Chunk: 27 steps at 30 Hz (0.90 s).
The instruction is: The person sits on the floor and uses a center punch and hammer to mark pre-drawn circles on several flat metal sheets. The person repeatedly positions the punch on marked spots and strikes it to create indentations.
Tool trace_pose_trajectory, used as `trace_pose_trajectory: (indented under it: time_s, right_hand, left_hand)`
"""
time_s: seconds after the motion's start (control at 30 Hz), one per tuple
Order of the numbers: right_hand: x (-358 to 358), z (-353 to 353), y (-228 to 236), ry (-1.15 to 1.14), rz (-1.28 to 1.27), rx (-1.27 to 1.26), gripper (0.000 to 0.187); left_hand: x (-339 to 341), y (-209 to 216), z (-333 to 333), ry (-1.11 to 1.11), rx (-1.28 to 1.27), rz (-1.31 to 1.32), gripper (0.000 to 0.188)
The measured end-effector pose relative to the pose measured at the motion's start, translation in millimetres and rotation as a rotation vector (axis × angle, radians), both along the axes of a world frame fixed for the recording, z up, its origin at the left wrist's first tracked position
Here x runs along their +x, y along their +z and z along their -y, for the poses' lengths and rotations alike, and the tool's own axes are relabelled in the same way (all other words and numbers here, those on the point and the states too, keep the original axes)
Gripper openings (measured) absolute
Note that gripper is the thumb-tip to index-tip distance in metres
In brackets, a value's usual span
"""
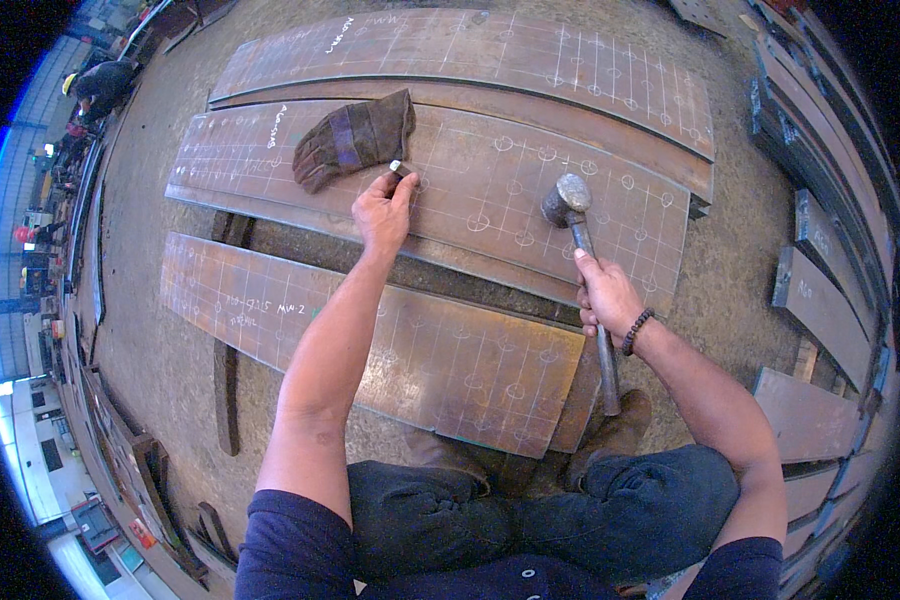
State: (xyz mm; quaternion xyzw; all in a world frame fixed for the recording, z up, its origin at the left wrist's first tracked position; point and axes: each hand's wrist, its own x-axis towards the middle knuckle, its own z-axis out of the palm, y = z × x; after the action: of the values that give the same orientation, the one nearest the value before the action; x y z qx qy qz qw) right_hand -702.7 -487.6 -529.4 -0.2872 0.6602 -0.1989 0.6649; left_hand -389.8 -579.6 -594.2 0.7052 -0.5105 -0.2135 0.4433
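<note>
Closest, at 6 o'clock, are blue jeans [630, 500], with a dark shirt [295, 540] cut off by the bottom edge. Brown boots [620, 425] poke out past the knees, and the left one is hard to make out. Next comes the near plate [470, 350], flat and rusty, with white lines and rings drawn on it; the left arm [330, 360] covers a bit of it. Toward 3 o'clock, the right grip [608, 295] is wrapped around the handle of a hammer [567, 200], hiding part of it. The gray hammer head is between 1 and 2 o'clock, over the middle plate [450, 190]. Dark beads [638, 330] circle the right wrist. At 11 o'clock, the left grip [380, 215] pinches a small dark metal piece [404, 172] with a shiny end. The fingers cover much of it, so I cannot tell if it touches the middle plate. Just past it, a brown glove [385, 125] lies on that plate and hides some of the drawn lines. The far plate [510, 60] is at 12 o'clock. All around is a dusty brown floor [150, 200]. More plates [820, 310] lie in piles out at 3 o'clock. Far off at 10 o'clock, a person in a yellow hat [105, 85] looks tiny and blurry. The black round rim cuts off the room.
</note>
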Motion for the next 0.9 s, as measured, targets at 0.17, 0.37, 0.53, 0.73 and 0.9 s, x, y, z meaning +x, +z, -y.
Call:
trace_pose_trajectory:
  time_s: [0.17,0.37,0.53,0.73,0.9]
  right_hand:
    - [-0.1,0.2,-1.9,-0.004,-0.004,0.008,0.042]
    - [-0.4,-0.2,-3.6,0.000,-0.017,0.000,0.043]
    - [-0.7,0.4,-3.7,0.016,-0.006,-0.005,0.043]
    - [-0.2,-0.2,-5.3,0.013,-0.016,-0.007,0.044]
    - [0.2,-0.5,-5.2,0.011,-0.014,-0.003,0.044]
  left_hand:
    - [0.9,-1.3,1.1,0.005,0.033,0.009,0.031]
    - [-0.5,1.1,0.7,0.009,0.024,-0.015,0.033]
    - [-2.6,5.5,-1.2,0.001,0.022,-0.012,0.030]
    - [0.6,0.8,1.4,-0.024,-0.011,-0.032,0.031]
    - [1.7,-1.2,1.0,-0.017,-0.009,-0.008,0.030]
